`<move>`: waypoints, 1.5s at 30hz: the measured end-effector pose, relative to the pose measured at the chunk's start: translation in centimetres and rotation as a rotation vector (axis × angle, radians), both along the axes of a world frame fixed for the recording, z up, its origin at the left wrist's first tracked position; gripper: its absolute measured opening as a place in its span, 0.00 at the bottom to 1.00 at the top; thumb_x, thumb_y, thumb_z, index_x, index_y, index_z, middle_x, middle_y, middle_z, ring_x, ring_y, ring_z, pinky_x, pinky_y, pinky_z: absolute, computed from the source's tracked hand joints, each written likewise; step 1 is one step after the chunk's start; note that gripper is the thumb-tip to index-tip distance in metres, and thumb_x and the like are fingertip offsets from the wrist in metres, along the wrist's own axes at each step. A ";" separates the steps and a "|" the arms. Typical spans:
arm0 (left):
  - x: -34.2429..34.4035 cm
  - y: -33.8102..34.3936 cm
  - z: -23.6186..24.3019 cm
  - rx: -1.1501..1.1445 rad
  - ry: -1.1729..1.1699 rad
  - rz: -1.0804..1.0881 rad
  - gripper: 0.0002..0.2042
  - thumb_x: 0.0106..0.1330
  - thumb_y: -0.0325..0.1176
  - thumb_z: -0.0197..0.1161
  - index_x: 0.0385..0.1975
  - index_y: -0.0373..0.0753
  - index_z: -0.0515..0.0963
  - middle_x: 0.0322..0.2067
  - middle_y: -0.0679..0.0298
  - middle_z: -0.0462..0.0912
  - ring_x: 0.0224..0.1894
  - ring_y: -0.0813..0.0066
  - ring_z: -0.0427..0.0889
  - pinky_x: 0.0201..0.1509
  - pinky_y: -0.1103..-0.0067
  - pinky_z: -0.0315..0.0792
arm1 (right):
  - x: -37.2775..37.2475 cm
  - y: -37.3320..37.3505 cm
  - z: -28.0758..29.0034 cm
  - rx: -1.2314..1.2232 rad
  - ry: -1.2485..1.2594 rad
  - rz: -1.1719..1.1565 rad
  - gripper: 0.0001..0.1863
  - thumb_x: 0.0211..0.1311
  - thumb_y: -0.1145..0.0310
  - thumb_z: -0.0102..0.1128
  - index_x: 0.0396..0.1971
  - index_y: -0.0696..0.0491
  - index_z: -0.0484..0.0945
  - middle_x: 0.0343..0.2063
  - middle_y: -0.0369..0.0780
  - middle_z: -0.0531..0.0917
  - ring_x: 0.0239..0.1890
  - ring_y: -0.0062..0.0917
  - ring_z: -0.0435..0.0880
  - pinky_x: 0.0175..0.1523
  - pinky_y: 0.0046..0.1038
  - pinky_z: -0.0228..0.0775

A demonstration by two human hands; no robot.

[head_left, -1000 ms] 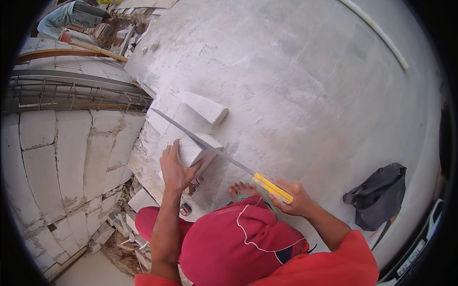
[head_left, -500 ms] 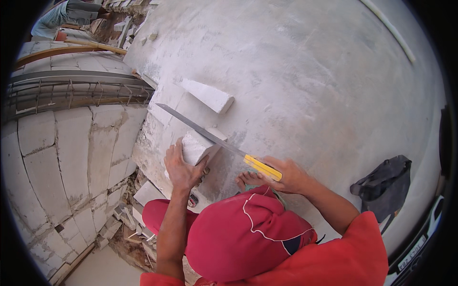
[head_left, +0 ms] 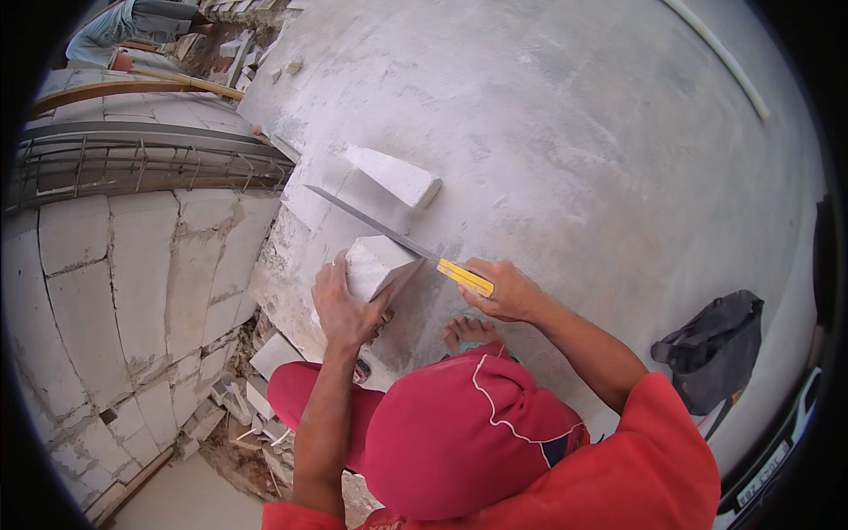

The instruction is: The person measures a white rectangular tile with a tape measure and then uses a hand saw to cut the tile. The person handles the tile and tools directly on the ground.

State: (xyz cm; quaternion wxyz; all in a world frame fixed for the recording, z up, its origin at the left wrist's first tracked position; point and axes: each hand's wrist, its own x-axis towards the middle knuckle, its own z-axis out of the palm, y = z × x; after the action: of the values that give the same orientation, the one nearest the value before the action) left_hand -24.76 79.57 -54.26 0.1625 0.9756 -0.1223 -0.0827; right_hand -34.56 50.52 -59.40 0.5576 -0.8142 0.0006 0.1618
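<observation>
My left hand (head_left: 343,305) grips the near left side of a pale, light masonry block (head_left: 375,265), thumb and fingers spread around it. Its top face is exposed, and a darker side slopes down on the right. My right hand (head_left: 505,290) is closed around the yellow handle (head_left: 465,277) of a hand saw. The long grey saw blade (head_left: 367,219) runs up and left past the block's far edge; whether it touches the block I cannot tell. Beyond the blade, a wedge-shaped white piece (head_left: 395,177) lies on the dusty concrete slab (head_left: 565,159).
On the left is a block wall (head_left: 132,274) with a rebar cage (head_left: 146,163) along its top. Rubble (head_left: 234,402) lies below the slab's edge. A dark bag (head_left: 714,349) rests at right, a pale pipe (head_left: 720,53) far right. Another person's clothing (head_left: 110,35) shows top left.
My right hand has moved the saw handle left and away from me. The blade has shifted to the block's far edge, uncovering more of its top face. My left hand keeps its hold.
</observation>
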 end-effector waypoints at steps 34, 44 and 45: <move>-8.0 25.0 17.7 0.184 -0.472 0.566 0.46 0.45 0.40 0.89 0.68 0.32 0.75 0.56 0.49 0.85 0.58 0.52 0.86 0.66 0.61 0.78 | -1.6 -6.5 -3.9 -0.295 -0.344 -0.148 0.13 0.80 0.65 0.58 0.45 0.62 0.82 0.28 0.43 0.79 0.30 0.31 0.78 0.37 0.36 0.70; -14.7 33.1 17.9 0.048 -0.345 1.045 0.54 0.43 0.49 0.90 0.71 0.26 0.74 0.59 0.41 0.85 0.61 0.50 0.86 0.71 0.60 0.75 | -0.3 6.5 -3.8 -0.168 -0.226 0.140 0.12 0.78 0.62 0.62 0.43 0.57 0.80 0.24 0.43 0.77 0.24 0.36 0.77 0.33 0.37 0.70; -14.5 33.4 17.6 0.032 -0.325 1.045 0.54 0.43 0.49 0.90 0.71 0.26 0.73 0.59 0.41 0.85 0.61 0.51 0.86 0.71 0.61 0.75 | -0.3 7.6 -4.4 -0.173 -0.207 0.163 0.12 0.77 0.63 0.63 0.44 0.57 0.81 0.24 0.44 0.77 0.24 0.37 0.77 0.32 0.38 0.71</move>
State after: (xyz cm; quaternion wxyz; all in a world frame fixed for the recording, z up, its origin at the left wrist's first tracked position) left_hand -39.22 113.02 -36.62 0.1459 0.9091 0.3562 0.1590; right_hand -34.83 58.13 -63.80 0.4676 -0.8688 -0.1091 0.1212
